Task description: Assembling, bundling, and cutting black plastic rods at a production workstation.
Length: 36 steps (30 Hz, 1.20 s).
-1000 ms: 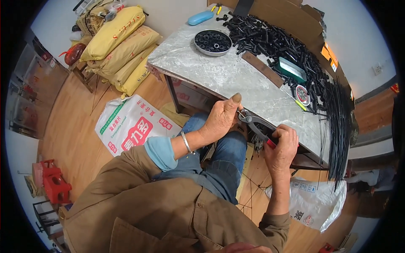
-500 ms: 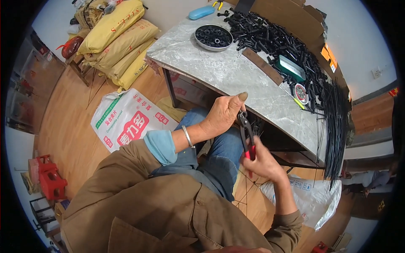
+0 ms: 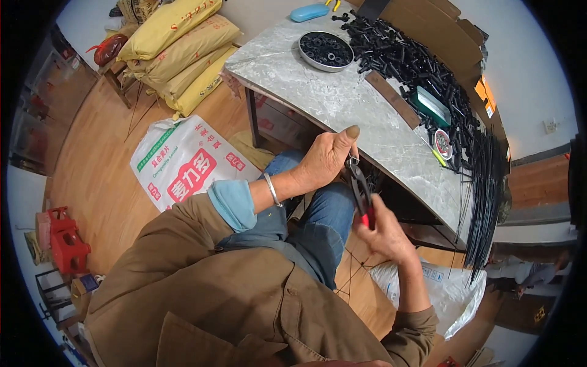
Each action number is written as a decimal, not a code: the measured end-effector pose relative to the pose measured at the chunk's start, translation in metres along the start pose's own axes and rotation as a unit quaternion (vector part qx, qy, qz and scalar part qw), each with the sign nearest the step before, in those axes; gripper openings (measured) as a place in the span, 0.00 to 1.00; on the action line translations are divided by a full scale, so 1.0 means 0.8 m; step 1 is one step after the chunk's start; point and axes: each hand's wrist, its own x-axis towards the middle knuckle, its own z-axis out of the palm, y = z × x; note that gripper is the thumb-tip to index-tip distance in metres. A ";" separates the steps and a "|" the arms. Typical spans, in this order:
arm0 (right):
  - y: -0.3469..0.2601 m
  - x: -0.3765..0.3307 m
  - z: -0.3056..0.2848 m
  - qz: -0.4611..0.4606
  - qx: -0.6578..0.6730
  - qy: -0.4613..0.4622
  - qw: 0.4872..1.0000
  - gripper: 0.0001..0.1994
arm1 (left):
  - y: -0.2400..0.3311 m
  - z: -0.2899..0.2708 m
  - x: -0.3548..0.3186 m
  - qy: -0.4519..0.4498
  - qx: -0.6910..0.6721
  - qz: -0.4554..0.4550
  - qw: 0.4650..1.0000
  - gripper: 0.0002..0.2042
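- Since half a second ago, hardly anything shifts: right hand (image 3: 386, 235) stays wrapped on the red-handled pliers (image 3: 361, 189).
- Left hand (image 3: 324, 160) pinches closed at the jaws, beside the tabletop (image 3: 342, 104) edge; piece hidden.
- Best squeeze steadily, wrist firm.
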 end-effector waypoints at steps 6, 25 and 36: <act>0.020 -0.005 0.022 -0.020 0.275 0.030 0.961 0.10 | -0.002 -0.008 0.000 -0.012 -0.014 -0.002 1.000 0.36; 0.005 -0.005 0.031 0.028 0.312 -0.053 0.948 0.19 | -0.001 -0.004 -0.003 -0.043 -0.062 -0.015 0.997 0.35; -0.010 -0.003 0.013 0.023 0.352 -0.131 0.927 0.22 | 0.004 -0.008 -0.003 -0.064 -0.098 -0.067 0.991 0.36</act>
